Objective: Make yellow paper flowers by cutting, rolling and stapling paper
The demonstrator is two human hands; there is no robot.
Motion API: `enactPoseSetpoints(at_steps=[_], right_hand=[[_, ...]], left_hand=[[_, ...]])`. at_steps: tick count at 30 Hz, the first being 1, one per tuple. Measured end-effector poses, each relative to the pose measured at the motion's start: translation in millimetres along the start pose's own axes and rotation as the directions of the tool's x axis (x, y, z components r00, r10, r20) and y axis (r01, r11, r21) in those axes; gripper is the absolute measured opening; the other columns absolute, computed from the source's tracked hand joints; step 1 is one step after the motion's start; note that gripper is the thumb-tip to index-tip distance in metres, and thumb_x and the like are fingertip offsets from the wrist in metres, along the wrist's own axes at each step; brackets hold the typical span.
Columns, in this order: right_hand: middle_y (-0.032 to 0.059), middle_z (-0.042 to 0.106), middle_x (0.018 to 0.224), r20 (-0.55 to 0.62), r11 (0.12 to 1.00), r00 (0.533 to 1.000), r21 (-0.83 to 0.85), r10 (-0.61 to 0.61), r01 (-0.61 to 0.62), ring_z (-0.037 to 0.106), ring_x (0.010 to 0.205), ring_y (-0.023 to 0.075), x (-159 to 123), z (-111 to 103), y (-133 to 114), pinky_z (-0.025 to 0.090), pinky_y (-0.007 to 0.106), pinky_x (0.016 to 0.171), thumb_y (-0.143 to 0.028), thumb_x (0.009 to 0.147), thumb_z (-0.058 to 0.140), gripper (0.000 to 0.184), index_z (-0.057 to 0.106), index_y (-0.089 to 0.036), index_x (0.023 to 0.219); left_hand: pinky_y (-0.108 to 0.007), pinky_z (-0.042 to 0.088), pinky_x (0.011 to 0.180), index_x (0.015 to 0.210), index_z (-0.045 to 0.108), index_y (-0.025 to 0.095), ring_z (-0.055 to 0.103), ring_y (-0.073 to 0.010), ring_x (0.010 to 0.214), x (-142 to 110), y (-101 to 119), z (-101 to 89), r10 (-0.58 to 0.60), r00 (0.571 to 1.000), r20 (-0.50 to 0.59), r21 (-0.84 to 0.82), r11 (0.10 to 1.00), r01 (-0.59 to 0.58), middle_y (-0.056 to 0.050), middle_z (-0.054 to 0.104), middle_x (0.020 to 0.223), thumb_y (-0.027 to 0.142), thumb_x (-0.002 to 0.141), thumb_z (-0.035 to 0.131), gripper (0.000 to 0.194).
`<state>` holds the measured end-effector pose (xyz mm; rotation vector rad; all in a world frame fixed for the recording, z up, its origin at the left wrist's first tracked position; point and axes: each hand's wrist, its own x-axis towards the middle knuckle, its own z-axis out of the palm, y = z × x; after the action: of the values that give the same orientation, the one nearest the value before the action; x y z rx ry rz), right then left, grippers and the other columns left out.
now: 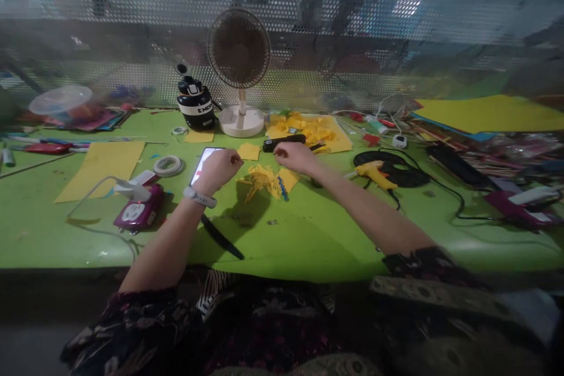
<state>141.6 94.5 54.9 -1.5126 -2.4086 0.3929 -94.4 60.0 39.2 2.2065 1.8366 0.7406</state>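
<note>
Head view: the left hand (220,165), fingers curled, overlaps the phone (203,160); the right hand (294,156) is similarly bent; I cannot tell whether either pinches anything; crumpled yellow paper (263,177) lies between them on the green table (304,241)

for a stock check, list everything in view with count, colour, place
Table: one, green, foreground
Perforated screen: one, grey, behind
Desk fan: one, brown-white, back
Bottle: one, black-white, back left
Smartphone: one, white screen, centre left
Tape rolls: two, whitish, left
Power strips: two, purple, left, right
Glue gun: one, yellow, right
Paper sheets: several, yellow, scattered
Paper cutouts: many, yellow, back
Crumpled paper: uncounted, yellow, centre
Narrow strip: one, blue, centre
Oblong item: one, black, centre
Clutter: uncounted, mixed, throughout
Watch: one, whitish, left wrist
Left hand: one, centre left
Right hand: one, centre right
</note>
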Motion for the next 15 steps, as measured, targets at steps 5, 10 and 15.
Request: enactPoseSetpoints(at_steps=[5,10,15], right_hand=[[0.0181,0.069,0.123,0.208,0.92,0.963,-0.316,-0.171,0.231,0.066,0.107,0.0299,55.5,29.4,-22.5,0.048,0.031,0.077,-0.024,0.081,0.065,0.042,0.065,-0.012,0.121],[0.0179,0.073,0.114,0.216,0.866,0.96,-0.43,-0.175,0.255,0.067,0.103,0.0281,78.7,47.9,-24.7,0.046,0.03,0.077,-0.018,0.087,0.057,0.03,0.069,-0.012,0.114],[0.0171,0.074,0.107,0.125,0.88,0.981,-0.434,-0.151,0.191,0.068,0.098,0.0263,76.8,42.1,-18.9,0.044,0.03,0.076,-0.018,0.094,0.045,0.031,0.072,-0.012,0.108]], left_hand=[[-0.034,0.043,0.068,0.077,0.071,0.02,0.064,-0.0259,0.072,1.0,1.1,-4.4,-0.082,0.996,0.024,-0.027,0.996,0.082,-0.01,0.072,0.077,0.035,0.081,0.062,0.019],[-0.031,0.042,0.065,0.076,0.069,0.02,0.065,-0.0242,0.074,1.5,0.1,-3.1,-0.101,0.994,-0.039,-0.018,0.995,0.1,-0.01,0.074,0.079,0.038,0.082,0.062,0.02],[-0.031,0.047,0.066,0.07,0.066,0.019,0.067,-0.0225,0.071,2.0,1.4,4.0,-0.13,0.991,0.016,-0.293,0.947,0.129,-0.009,0.072,0.074,0.041,0.08,0.066,0.024]])
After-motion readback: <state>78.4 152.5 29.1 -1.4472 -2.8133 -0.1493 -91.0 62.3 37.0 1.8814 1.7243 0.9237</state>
